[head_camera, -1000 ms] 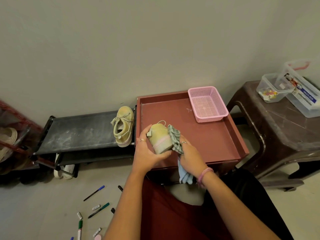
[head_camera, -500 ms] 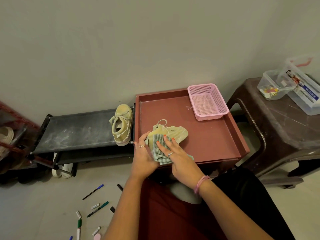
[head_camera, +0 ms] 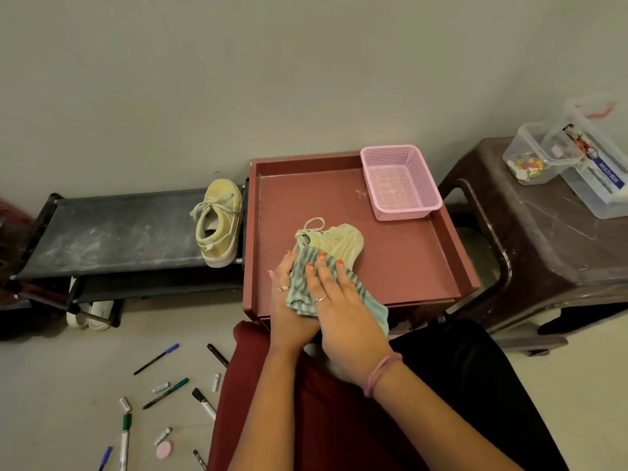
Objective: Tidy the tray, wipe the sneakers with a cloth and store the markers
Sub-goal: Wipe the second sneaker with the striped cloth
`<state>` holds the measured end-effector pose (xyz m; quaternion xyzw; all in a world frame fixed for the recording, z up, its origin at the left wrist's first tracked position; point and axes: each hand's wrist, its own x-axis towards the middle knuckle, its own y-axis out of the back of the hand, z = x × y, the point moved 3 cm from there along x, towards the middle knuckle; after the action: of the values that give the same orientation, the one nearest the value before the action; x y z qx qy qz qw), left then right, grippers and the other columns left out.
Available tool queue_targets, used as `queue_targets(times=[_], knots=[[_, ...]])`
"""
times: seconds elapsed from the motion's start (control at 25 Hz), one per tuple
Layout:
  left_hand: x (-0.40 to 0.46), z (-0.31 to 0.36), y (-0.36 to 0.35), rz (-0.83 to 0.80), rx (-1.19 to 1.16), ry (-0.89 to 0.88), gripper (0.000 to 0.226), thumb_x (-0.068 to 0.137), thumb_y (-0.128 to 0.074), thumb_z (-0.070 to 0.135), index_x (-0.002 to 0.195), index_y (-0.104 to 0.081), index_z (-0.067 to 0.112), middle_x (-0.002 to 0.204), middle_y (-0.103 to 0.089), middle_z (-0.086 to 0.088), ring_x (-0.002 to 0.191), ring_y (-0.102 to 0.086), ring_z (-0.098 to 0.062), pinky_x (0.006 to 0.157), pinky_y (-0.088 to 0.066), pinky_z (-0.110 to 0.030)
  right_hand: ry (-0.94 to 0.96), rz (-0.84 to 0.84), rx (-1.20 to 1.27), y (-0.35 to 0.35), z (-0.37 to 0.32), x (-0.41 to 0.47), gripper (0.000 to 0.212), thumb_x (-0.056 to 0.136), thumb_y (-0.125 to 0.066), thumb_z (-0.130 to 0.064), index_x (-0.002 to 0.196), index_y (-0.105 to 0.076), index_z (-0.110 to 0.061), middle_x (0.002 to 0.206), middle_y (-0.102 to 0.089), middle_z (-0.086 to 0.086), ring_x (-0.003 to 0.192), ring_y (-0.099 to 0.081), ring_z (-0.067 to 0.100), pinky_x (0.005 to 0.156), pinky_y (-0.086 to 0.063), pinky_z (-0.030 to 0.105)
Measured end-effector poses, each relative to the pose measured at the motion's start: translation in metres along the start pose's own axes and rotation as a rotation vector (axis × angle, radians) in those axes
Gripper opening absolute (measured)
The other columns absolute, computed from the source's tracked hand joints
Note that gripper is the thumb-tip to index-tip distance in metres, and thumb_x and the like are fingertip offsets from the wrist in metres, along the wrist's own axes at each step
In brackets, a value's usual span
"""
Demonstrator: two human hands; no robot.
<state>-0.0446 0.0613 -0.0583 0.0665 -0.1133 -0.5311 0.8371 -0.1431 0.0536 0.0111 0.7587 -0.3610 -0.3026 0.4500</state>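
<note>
A yellow sneaker (head_camera: 341, 241) lies in the red-brown tray (head_camera: 418, 263), toe pointing right. Over its heel end lies a green striped cloth (head_camera: 302, 283). My right hand (head_camera: 343, 314) presses the cloth flat with straight fingers. My left hand (head_camera: 289, 300) holds the sneaker's heel side from the left, partly under the cloth. The second yellow sneaker (head_camera: 219, 220) stands on the black shoe rack (head_camera: 102, 232). Several markers (head_camera: 166, 392) lie scattered on the floor at lower left.
A pink mesh basket (head_camera: 401, 181) sits in the tray's back right corner. A dark brown stool (head_camera: 543, 239) at the right carries clear plastic boxes (head_camera: 540, 154). White shoes (head_camera: 90, 312) sit under the rack. My legs are below the tray.
The sneaker went from held up on end above the tray to lying flat in it. My right hand moved the cloth from its side onto its heel end.
</note>
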Motion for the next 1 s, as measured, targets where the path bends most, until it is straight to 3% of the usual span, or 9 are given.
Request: queue_targets(times=[0.12, 0.2, 0.36, 0.44, 0.56, 0.64, 0.76, 0.88, 1.0], knots=[[0.001, 0.002, -0.004, 0.032, -0.026, -0.037, 0.074, 0.07, -0.077, 0.039, 0.134, -0.039, 0.034, 0.136, -0.05, 0.0, 0.128, -0.048, -0.013, 0.107, -0.042, -0.037, -0.049, 0.14, -0.152, 0.001, 0.001, 0.009, 0.058, 0.092, -0.028, -0.008, 0.149, -0.016, -0.006, 0.157, -0.018, 0.012, 0.143, -0.02, 0.033, 0.114, -0.029, 0.042], [0.0, 0.003, -0.005, 0.044, 0.051, -0.055, 0.086, 0.061, -0.081, 0.035, 0.133, -0.034, 0.045, 0.135, -0.048, 0.007, 0.129, -0.045, -0.008, 0.107, -0.04, -0.028, -0.062, 0.03, -0.014, 0.015, 0.017, 0.036, 0.061, 0.093, -0.035, -0.001, 0.15, -0.013, -0.009, 0.157, -0.018, 0.007, 0.143, -0.021, 0.026, 0.114, -0.02, 0.031], [-0.003, -0.001, -0.01, 0.005, 0.125, -0.132, 0.096, 0.055, -0.088, 0.032, 0.135, -0.036, 0.036, 0.135, -0.043, 0.01, 0.133, -0.039, -0.009, 0.108, -0.03, -0.02, -0.156, -0.225, 0.057, 0.037, 0.042, 0.077, 0.058, 0.084, -0.037, 0.01, 0.137, -0.037, -0.013, 0.138, -0.044, 0.005, 0.124, -0.043, 0.027, 0.089, -0.037, 0.029], [-0.001, -0.005, -0.007, 0.002, 0.119, -0.114, 0.094, 0.055, -0.086, 0.036, 0.133, -0.035, 0.041, 0.136, -0.044, 0.009, 0.13, -0.043, -0.011, 0.108, -0.035, -0.026, -0.1, -0.197, 0.075, 0.028, 0.033, 0.062, 0.06, 0.085, -0.039, 0.009, 0.141, -0.031, -0.01, 0.143, -0.038, 0.004, 0.131, -0.036, 0.028, 0.094, -0.034, 0.026], [-0.001, -0.011, -0.001, 0.016, 0.014, 0.01, 0.09, 0.057, -0.084, 0.035, 0.13, -0.032, 0.048, 0.135, -0.05, -0.003, 0.123, -0.052, -0.01, 0.101, -0.046, -0.028, 0.005, 0.003, 0.051, 0.01, 0.007, 0.02, 0.066, 0.092, -0.033, -0.001, 0.151, -0.006, -0.011, 0.158, -0.008, 0.0, 0.147, -0.006, 0.021, 0.114, -0.002, 0.023], [-0.002, -0.012, 0.001, 0.047, -0.018, 0.029, 0.083, 0.062, -0.084, 0.029, 0.129, -0.036, 0.036, 0.132, -0.051, -0.003, 0.119, -0.053, -0.001, 0.097, -0.045, -0.018, 0.045, 0.098, -0.079, -0.005, -0.001, 0.007, 0.061, 0.089, -0.02, -0.008, 0.15, -0.015, -0.007, 0.157, -0.014, 0.007, 0.145, -0.014, 0.027, 0.118, -0.009, 0.033], [0.0, -0.012, 0.002, 0.061, 0.009, 0.055, 0.092, 0.057, -0.091, 0.012, 0.131, -0.037, 0.026, 0.127, -0.054, 0.003, 0.116, -0.053, 0.002, 0.096, -0.044, -0.013, -0.026, -0.02, -0.015, -0.006, 0.015, 0.038, 0.064, 0.094, -0.034, -0.007, 0.151, -0.006, -0.014, 0.159, -0.007, 0.001, 0.147, -0.005, 0.023, 0.118, -0.007, 0.032], [-0.001, -0.014, 0.0, 0.044, 0.095, 0.006, 0.099, 0.049, -0.093, 0.023, 0.132, -0.038, 0.024, 0.129, -0.05, -0.001, 0.122, -0.048, -0.007, 0.102, -0.037, -0.015, -0.138, -0.206, 0.03, 0.01, 0.032, 0.075, 0.072, 0.088, -0.035, 0.008, 0.151, -0.009, -0.014, 0.159, -0.01, -0.001, 0.147, -0.005, 0.023, 0.117, -0.014, 0.033], [0.0, -0.013, 0.002, 0.032, 0.047, 0.054, 0.099, 0.05, -0.092, 0.021, 0.131, -0.036, 0.026, 0.129, -0.052, -0.004, 0.119, -0.052, -0.007, 0.096, -0.041, -0.013, -0.076, -0.173, 0.058, 0.011, 0.02, 0.057, 0.073, 0.091, -0.038, 0.003, 0.152, -0.002, -0.016, 0.159, -0.003, -0.002, 0.147, 0.0, 0.022, 0.117, -0.006, 0.03]])
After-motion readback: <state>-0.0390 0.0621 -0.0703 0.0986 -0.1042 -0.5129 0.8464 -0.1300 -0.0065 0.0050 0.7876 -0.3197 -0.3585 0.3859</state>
